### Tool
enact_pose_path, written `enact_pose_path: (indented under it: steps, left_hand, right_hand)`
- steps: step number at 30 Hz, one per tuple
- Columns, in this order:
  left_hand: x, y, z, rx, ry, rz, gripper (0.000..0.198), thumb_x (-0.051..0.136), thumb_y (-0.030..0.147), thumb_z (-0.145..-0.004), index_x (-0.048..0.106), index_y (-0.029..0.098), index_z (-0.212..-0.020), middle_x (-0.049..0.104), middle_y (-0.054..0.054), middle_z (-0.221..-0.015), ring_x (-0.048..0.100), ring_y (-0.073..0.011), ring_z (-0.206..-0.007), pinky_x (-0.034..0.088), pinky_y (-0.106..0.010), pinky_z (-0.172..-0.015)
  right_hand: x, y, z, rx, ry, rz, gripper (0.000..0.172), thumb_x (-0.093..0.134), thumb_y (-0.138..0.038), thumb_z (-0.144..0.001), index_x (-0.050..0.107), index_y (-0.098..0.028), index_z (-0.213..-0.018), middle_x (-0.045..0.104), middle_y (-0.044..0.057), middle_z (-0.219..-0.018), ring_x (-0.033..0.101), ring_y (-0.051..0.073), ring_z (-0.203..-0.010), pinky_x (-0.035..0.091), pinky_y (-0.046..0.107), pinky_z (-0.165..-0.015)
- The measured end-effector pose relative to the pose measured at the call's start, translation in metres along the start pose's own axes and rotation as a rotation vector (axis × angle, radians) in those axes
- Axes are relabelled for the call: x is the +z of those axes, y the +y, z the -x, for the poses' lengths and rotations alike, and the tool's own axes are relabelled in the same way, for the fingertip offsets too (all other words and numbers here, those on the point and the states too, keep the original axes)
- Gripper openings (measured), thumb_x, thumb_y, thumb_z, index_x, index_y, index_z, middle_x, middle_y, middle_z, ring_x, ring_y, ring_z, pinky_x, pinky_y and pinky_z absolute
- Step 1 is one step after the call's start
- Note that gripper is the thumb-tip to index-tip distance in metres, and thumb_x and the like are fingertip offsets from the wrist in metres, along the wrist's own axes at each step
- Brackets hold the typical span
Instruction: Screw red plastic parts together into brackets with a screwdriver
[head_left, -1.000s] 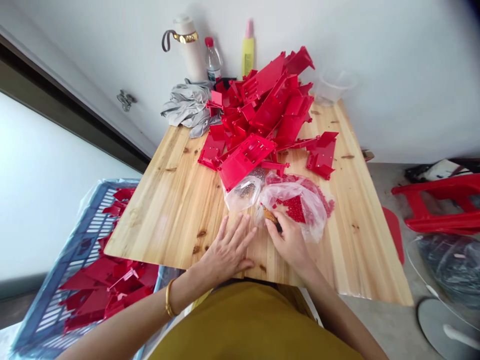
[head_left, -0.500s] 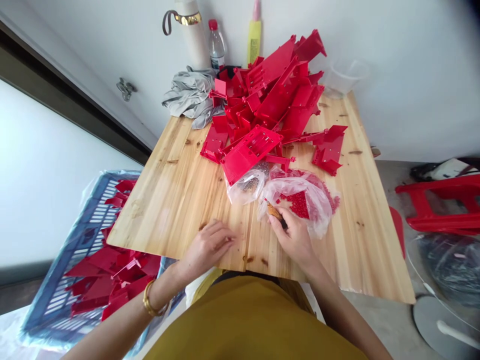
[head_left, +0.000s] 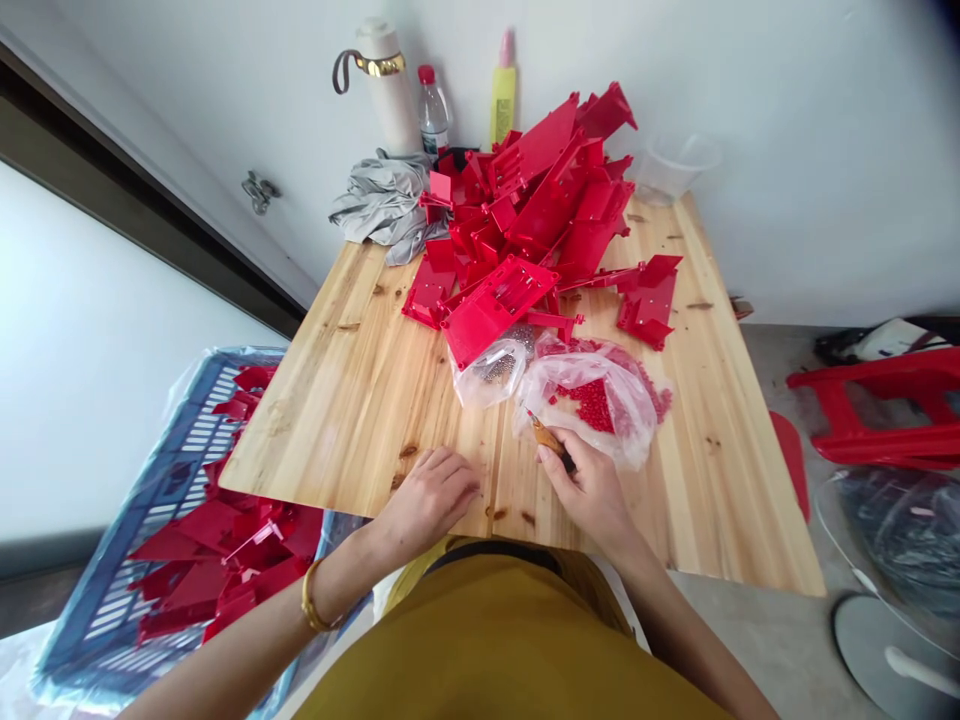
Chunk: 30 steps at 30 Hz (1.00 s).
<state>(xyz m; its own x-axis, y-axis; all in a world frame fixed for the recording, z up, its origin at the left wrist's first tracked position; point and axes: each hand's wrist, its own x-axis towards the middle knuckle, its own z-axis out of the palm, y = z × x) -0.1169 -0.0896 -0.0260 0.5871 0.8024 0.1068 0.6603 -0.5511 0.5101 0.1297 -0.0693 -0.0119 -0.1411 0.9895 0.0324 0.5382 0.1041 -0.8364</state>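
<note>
My right hand (head_left: 589,490) is closed on a small wooden-handled tool (head_left: 546,436) whose tip points at a clear plastic bag of small red pieces (head_left: 600,400). My left hand (head_left: 431,495) rests on the wooden table (head_left: 337,400) near its front edge, fingers curled under; whether it holds anything is hidden. Beside the red bag lies a second clear bag with small metal parts (head_left: 495,368). A heap of red plastic parts (head_left: 540,210) fills the far middle of the table.
A blue crate (head_left: 112,590) with more red plastic parts stands on the floor at the left. A flask (head_left: 386,85), a water bottle (head_left: 433,110), a yellow bottle (head_left: 501,95), a grey cloth (head_left: 382,205) and a clear tub (head_left: 671,165) sit by the wall. A red stool (head_left: 885,410) is at the right.
My left hand went from lying flat with spread fingers to curled, and drew back toward the table's front edge. My right hand kept the tool by the bag.
</note>
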Motion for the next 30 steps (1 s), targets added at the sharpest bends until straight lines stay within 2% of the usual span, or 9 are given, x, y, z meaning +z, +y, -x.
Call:
enact_pose_path:
  steps: [5,12,14,15,17,20,22,25,30]
  left_hand:
    - [-0.001,-0.002,0.004,0.001,0.002,0.049,0.014,0.052,0.020,-0.099,0.065,0.020,-0.096,0.067,-0.006,-0.093,0.056,-0.0201,-0.092,0.046,-0.034,-0.084]
    - [-0.004,0.012,-0.014,0.073,-0.079,-0.161,0.019,0.049,0.020,-0.098,0.063,0.018,-0.085,0.064,-0.007,-0.085,0.055,-0.0217,-0.083,0.044,-0.034,-0.074]
    - [-0.001,0.012,-0.018,0.050,-0.054,-0.111,0.019,0.048,0.018,-0.097,0.061,0.017,-0.083,0.063,-0.008,-0.085,0.056,-0.0217,-0.082,0.045,-0.035,-0.074]
    - [0.001,0.011,-0.019,0.003,-0.017,-0.029,0.018,0.048,0.018,-0.096,0.061,0.018,-0.083,0.063,-0.008,-0.084,0.056,-0.0211,-0.082,0.045,-0.035,-0.075]
    - [0.004,0.009,-0.024,-0.189,0.089,0.259,0.015,0.051,0.022,-0.094,0.060,0.018,-0.082,0.062,-0.006,-0.081,0.056,-0.0184,-0.079,0.046,-0.032,-0.074]
    - [0.003,0.008,-0.032,-0.569,0.201,0.900,0.021,0.060,0.037,-0.091,0.062,0.017,-0.085,0.059,-0.001,-0.076,0.050,-0.0113,-0.064,0.040,-0.024,-0.060]
    - [-0.001,0.011,-0.038,-0.731,0.227,1.293,0.030,0.069,0.044,-0.084,0.064,0.015,-0.085,0.058,0.000,-0.075,0.045,-0.0078,-0.060,0.033,-0.019,-0.053]
    - [-0.004,0.014,-0.043,-0.823,0.270,1.616,0.034,0.083,0.040,-0.073,0.066,0.012,-0.081,0.058,-0.001,-0.077,0.047,-0.0059,-0.062,0.029,-0.016,-0.049]
    - [0.001,0.015,-0.042,-0.845,0.312,1.775,0.028,0.085,0.032,-0.073,0.069,0.011,-0.079,0.063,-0.003,-0.080,0.051,-0.0050,-0.064,0.032,-0.015,-0.049]
  right_hand:
    - [-0.002,0.004,0.004,0.002,0.004,0.024,0.024,0.049,-0.033,-0.097,0.065,-0.018,-0.106,0.074,0.007,-0.086,0.069,0.020,-0.074,0.054,0.024,-0.057]
    - [-0.003,0.003,0.005,0.001,0.002,0.005,0.024,0.050,-0.033,-0.097,0.064,-0.018,-0.108,0.075,0.008,-0.089,0.071,0.021,-0.079,0.056,0.025,-0.058]
    - [-0.003,0.002,0.006,-0.003,0.003,0.006,0.024,0.050,-0.033,-0.097,0.064,-0.018,-0.108,0.075,0.008,-0.089,0.071,0.021,-0.078,0.056,0.025,-0.058]
    - [-0.004,0.001,0.007,-0.008,0.005,0.006,0.024,0.050,-0.034,-0.097,0.065,-0.018,-0.108,0.074,0.008,-0.088,0.071,0.021,-0.078,0.056,0.024,-0.058]
    - [-0.003,-0.001,0.009,-0.012,0.005,0.000,0.024,0.049,-0.034,-0.097,0.065,-0.018,-0.107,0.074,0.008,-0.087,0.070,0.020,-0.075,0.055,0.023,-0.054]
    - [-0.001,-0.005,0.010,-0.023,-0.016,-0.024,0.024,0.049,-0.034,-0.098,0.065,-0.018,-0.108,0.072,0.007,-0.087,0.068,0.019,-0.074,0.052,0.021,-0.050]
    - [0.000,-0.009,0.008,-0.046,-0.032,-0.030,0.024,0.049,-0.033,-0.098,0.064,-0.018,-0.109,0.072,0.007,-0.088,0.068,0.019,-0.074,0.053,0.021,-0.052]
    - [0.002,-0.012,0.004,-0.068,-0.045,-0.031,0.023,0.049,-0.031,-0.098,0.064,-0.018,-0.110,0.072,0.006,-0.088,0.068,0.018,-0.074,0.052,0.021,-0.053]
    - [0.006,-0.009,0.001,-0.106,-0.056,0.012,0.022,0.049,-0.030,-0.098,0.064,-0.018,-0.109,0.074,0.007,-0.090,0.070,0.020,-0.077,0.055,0.025,-0.059]
